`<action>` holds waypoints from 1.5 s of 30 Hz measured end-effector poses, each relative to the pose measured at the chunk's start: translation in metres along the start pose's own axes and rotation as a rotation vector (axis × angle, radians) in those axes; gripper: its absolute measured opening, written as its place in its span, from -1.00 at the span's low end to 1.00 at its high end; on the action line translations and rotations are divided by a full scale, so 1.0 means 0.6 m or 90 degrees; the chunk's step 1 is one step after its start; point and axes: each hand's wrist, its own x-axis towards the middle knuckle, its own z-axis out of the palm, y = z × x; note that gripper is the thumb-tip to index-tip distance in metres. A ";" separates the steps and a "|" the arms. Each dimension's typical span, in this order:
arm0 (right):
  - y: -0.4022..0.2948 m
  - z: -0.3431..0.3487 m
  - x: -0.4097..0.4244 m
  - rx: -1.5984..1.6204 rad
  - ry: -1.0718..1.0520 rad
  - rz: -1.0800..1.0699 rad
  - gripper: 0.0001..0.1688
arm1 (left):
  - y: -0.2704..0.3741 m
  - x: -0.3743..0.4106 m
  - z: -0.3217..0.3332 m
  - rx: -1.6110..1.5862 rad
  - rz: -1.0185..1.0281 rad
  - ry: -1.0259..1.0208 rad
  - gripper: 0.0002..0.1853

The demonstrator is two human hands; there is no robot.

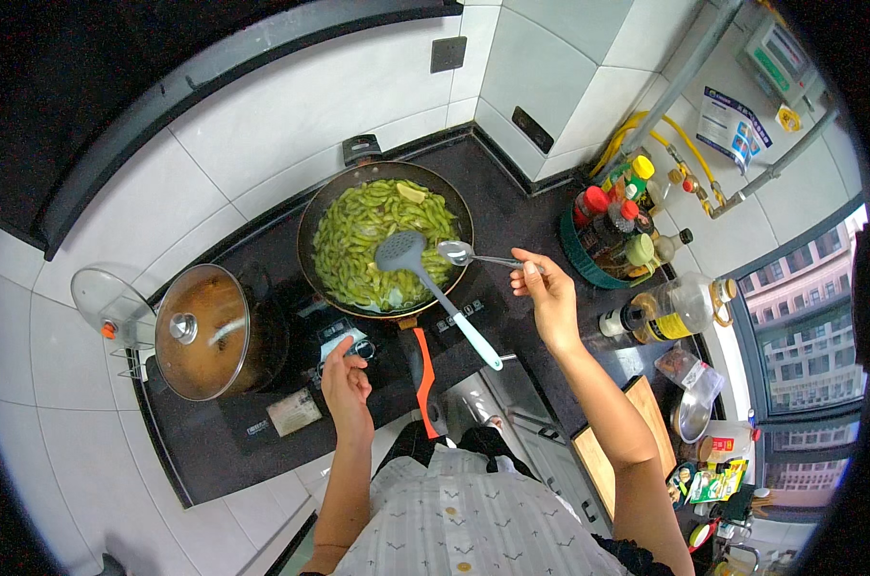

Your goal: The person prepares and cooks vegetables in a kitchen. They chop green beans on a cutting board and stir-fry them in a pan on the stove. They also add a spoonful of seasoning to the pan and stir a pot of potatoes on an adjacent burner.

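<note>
My right hand [548, 297] grips the handle of a metal spoon [456, 253], whose bowl is over the right rim of a wide frying pan [469, 209]. Green edamame pods [359, 223] in liquid fill the pan, with a pale yellowish slice [410, 191] on top. A slotted spatula [400, 252] with a grey head and pale blue handle lies across the pods, its handle sticking out over the near rim. My left hand [347, 392] hovers empty, fingers loosely bent and apart, left of the pan's orange-and-grey handle [424, 378].
Left of the pan stands a pot with a glass lid [203, 331]; another glass lid [111, 306] leans by the wall. At right are a green basket [586, 263] of condiment bottles, a large oil bottle [683, 309] and a wooden cutting board [651, 410]. A whitish block-shaped object [294, 412] lies near the counter's front.
</note>
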 end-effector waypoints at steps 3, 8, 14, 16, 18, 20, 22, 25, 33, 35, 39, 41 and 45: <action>-0.004 0.006 -0.003 -0.070 0.007 -0.044 -0.68 | 0.005 -0.003 0.005 0.006 -0.008 0.013 -0.56; -0.015 0.018 -0.027 -0.335 0.026 -0.315 -0.62 | 0.002 -0.003 0.012 -0.007 -0.014 0.001 -0.56; 0.026 0.031 -0.029 -0.398 0.027 -0.415 -0.45 | 0.008 -0.003 0.022 -0.010 -0.017 0.002 -0.60; 0.027 0.041 -0.028 -0.381 0.046 -0.438 -0.46 | 0.004 0.000 0.020 -0.010 -0.005 0.011 -0.61; 0.042 0.047 -0.025 -0.354 0.019 -0.357 -0.54 | -0.005 0.004 0.022 -0.020 -0.012 -0.002 -0.62; 0.032 0.047 -0.034 -0.325 0.059 -0.349 -0.59 | 0.004 0.000 0.030 0.003 -0.022 -0.019 -0.61; 0.043 0.044 -0.034 -0.318 0.050 -0.338 -0.65 | 0.005 -0.005 0.046 0.019 -0.031 -0.021 -0.60; 0.036 0.023 -0.046 -0.217 0.112 -0.185 -0.68 | 0.016 -0.019 0.083 0.041 -0.059 -0.054 -0.60; 0.116 -0.179 -0.199 0.263 0.421 0.010 -0.62 | 0.004 -0.086 0.220 0.078 -0.036 -0.216 -0.55; 0.163 -0.243 -0.274 0.245 0.509 0.035 -0.63 | -0.025 -0.107 0.234 0.097 -0.003 -0.324 -0.53; 0.246 -0.347 -0.429 0.243 0.659 0.121 -0.68 | -0.073 -0.172 0.273 0.180 -0.028 -0.359 -0.55; 0.298 -0.392 -0.497 0.192 0.670 0.153 -0.67 | -0.111 -0.205 0.279 0.157 -0.052 -0.368 -0.58; 0.353 -0.463 -0.576 0.184 0.670 0.184 -0.72 | -0.170 -0.291 0.291 0.250 -0.110 -0.358 -0.58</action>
